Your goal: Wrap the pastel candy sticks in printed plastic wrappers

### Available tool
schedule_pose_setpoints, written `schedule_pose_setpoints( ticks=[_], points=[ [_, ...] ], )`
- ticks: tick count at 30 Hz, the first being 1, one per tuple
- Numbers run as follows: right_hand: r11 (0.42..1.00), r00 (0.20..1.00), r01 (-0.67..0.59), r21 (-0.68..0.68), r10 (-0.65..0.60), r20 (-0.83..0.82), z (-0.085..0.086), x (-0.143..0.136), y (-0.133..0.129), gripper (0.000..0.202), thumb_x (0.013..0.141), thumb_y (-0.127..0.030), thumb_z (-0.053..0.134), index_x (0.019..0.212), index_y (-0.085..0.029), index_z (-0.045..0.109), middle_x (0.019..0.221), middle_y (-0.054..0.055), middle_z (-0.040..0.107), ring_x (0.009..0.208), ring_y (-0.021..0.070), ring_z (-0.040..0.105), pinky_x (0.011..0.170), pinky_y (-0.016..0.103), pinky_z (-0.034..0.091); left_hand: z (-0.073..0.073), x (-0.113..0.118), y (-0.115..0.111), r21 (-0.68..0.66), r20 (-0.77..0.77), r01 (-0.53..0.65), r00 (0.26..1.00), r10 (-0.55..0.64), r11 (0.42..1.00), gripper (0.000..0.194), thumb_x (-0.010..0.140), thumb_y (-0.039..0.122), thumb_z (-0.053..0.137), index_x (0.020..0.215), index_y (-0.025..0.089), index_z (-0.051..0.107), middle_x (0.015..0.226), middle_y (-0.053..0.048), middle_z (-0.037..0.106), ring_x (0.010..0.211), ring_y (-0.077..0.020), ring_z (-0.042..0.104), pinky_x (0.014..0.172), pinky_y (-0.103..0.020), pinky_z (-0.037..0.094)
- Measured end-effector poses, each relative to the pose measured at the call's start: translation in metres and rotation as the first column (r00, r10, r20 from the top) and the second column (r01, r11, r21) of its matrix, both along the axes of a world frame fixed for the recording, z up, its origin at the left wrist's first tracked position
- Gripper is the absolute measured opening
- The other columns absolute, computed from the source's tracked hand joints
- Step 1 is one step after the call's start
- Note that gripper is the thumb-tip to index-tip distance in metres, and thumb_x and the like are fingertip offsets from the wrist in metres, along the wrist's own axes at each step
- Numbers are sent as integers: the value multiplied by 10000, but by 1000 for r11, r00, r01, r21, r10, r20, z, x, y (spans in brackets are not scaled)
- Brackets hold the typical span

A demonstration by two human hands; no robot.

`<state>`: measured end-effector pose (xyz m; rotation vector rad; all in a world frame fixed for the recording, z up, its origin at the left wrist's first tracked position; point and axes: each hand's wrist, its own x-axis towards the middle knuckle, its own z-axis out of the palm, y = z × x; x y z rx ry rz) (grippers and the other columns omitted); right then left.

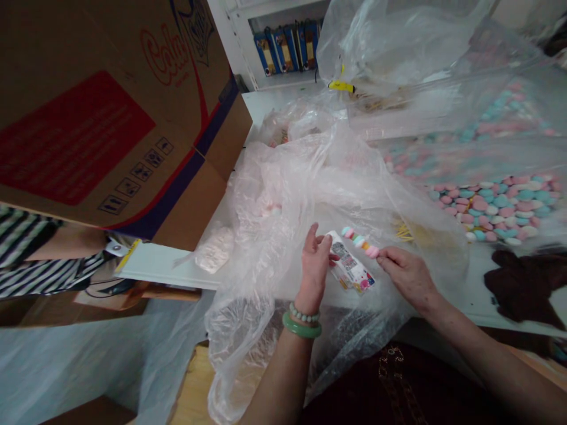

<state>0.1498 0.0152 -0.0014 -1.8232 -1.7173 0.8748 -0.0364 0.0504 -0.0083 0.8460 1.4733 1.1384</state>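
Observation:
In my right hand [407, 274], the fingertips pinch the lower end of a skewer of pastel marshmallows [359, 241], which points up and to the left. My left hand [313, 265], with a beaded bracelet and a green bangle at the wrist, has its fingers apart and partly curled. It is at the left edge of some white printed packets [352, 265]; whether it touches them I cannot tell. These packets lie on a clear plastic sheet [283, 195], just below the skewer.
A large cardboard box [177, 147] stands on the left of the white table [159, 262]. Pink, blue and white candies [500, 203] lie in clear plastic at the right. Yellow sticks [404, 231] are nearer, and a dark brown cloth [522, 280] rests at the right edge. Another person's arm [66, 241] shows at the left.

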Motion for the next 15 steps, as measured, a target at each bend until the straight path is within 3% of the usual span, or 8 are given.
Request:
schedule_pose_setpoints(
  ticks=[3, 6, 10, 13, 15],
  points=[
    [998, 964, 43, 56, -56, 258, -8, 24, -3, 294, 875, -347, 409, 880, -224, 676, 925, 54, 681, 802, 210, 590, 649, 295, 373, -5, -16, -11, -11, -156, -5, 988, 3, 1000, 298, 734, 282, 593, 1010, 180, 644, 762, -7, 605, 526, -87, 513, 507, -207, 382],
    [999, 960, 6, -42, 6, 279, -15, 33, -4, 314, 895, -364, 382, 857, -236, 667, 911, 49, 680, 781, 202, 587, 635, 293, 375, -12, -24, -26, -2, -283, 30, 959, -29, 1000, 87, 712, 231, 573, 710, 178, 642, 644, 6, 584, 563, -105, 499, 546, -215, 362],
    [998, 977, 67, -20, -61, 203, -18, 34, -7, 339, 900, -431, 372, 836, -244, 648, 865, 36, 656, 813, 200, 584, 643, 287, 385, -9, -21, -42, -64, -519, 104, 846, -122, 992, 145, 757, 267, 556, 646, 202, 624, 625, -5, 600, 603, -134, 517, 593, -245, 332],
    [994, 978, 90, -68, -75, 194, -21, 36, -9, 333, 888, -437, 376, 834, -259, 652, 907, 29, 655, 809, 206, 582, 604, 285, 368, -4, -8, -47, -155, -717, 110, 671, -188, 982, 330, 787, 450, 567, 569, 202, 569, 578, -36, 569, 616, -170, 525, 608, -275, 308],
    [986, 981, 113, -121, -91, 170, -23, 37, -9, 346, 872, -470, 393, 772, -252, 643, 854, 17, 649, 756, 199, 574, 568, 275, 348, -6, 4, -48, -166, -771, 120, 604, -205, 979, 414, 746, 575, 586, 574, 200, 551, 583, -58, 560, 658, -201, 546, 629, -284, 311]
  ],
)
